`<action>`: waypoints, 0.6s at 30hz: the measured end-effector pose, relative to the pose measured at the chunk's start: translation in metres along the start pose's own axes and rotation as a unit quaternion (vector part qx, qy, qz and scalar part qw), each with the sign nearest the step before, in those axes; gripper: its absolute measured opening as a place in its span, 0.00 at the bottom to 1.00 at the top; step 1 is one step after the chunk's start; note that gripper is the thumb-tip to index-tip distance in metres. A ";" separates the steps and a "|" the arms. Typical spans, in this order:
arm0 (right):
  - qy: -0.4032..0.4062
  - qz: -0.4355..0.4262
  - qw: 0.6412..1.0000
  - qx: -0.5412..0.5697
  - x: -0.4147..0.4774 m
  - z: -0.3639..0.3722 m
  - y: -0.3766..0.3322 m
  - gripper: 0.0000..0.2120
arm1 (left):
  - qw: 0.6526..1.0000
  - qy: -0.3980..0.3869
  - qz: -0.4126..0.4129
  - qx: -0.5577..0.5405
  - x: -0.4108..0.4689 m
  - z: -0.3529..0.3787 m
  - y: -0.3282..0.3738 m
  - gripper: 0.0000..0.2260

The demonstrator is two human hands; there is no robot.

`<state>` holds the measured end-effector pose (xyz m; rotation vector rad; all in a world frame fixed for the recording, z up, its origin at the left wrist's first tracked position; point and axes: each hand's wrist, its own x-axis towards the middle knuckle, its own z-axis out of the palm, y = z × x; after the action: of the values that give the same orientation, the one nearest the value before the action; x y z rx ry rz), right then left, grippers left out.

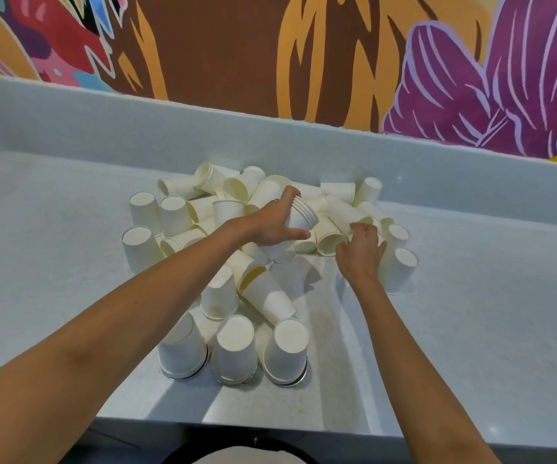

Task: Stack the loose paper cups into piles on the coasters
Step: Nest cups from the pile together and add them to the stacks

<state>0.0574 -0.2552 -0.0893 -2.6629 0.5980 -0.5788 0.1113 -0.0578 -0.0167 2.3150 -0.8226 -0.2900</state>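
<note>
Gripping a short nested stack of cups (302, 216) on its side above the heap, the left hand (275, 224) wraps its fingers over the top of the stack with its thumb underneath, the rims pointing to the right. The right hand (360, 254) hovers just beside it over a few cups lying on their sides, fingers loosely bent. Whether they have closed on a cup I cannot tell, since the back of the hand hides them.

The loose cups (237, 195) lie in a jumble in the middle of the pale counter (69, 262), some tipped over, some standing upside down around the edges. Nearest the person, three upside-down cups (235, 346) stand in a row, each on a coaster (183, 377) whose dark rim just shows beneath.

These cups look very light and thin-walled, so a hard squeeze will likely crush them or press them oval, and a tipped one will roll at a nudge. The safest hold is probably a gentle one around the wall, near the stiffer rolled rim or the base. Nested cups can wedge together, so each new one should slide in straight, not forced. A tall pile will be top-heavy and easy to knock.
</note>
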 end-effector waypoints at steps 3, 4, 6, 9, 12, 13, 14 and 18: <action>-0.009 0.026 1.000 -0.008 0.016 -0.003 -0.010 0.18 | 0.999 0.045 -0.010 -0.011 0.001 -0.003 0.003 0.35; -0.016 0.036 0.999 -0.011 0.021 -0.005 -0.013 0.17 | 0.998 0.056 -0.010 -0.013 0.001 -0.005 0.003 0.35; -0.023 0.053 0.998 -0.011 0.029 -0.006 -0.018 0.14 | 0.998 0.058 -0.004 -0.015 0.001 -0.007 0.002 0.36; 0.014 0.061 0.998 0.021 0.034 -0.005 -0.020 0.11 | 0.998 0.057 0.010 -0.008 -0.004 -0.010 -0.002 0.40; 0.089 0.006 0.980 0.176 0.027 -0.014 -0.031 0.09 | 0.997 0.058 0.004 0.050 -0.008 -0.014 -0.009 0.44; 0.104 -0.013 0.965 0.242 0.023 -0.022 -0.037 0.08 | 0.995 0.056 -0.006 0.077 -0.009 -0.017 -0.010 0.45; 0.108 -0.028 0.950 0.290 0.020 -0.029 -0.043 0.08 | 0.993 0.057 -0.018 0.102 -0.010 -0.019 -0.012 0.45; 0.034 -0.053 0.918 0.391 0.009 -0.043 -0.063 0.06 | 0.990 0.049 -0.047 0.121 -0.007 -0.023 -0.010 0.47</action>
<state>0.0659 -0.2163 -0.0234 -1.9224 0.1677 -0.7505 0.1202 -0.0355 -0.0056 2.5770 -0.7360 -0.1190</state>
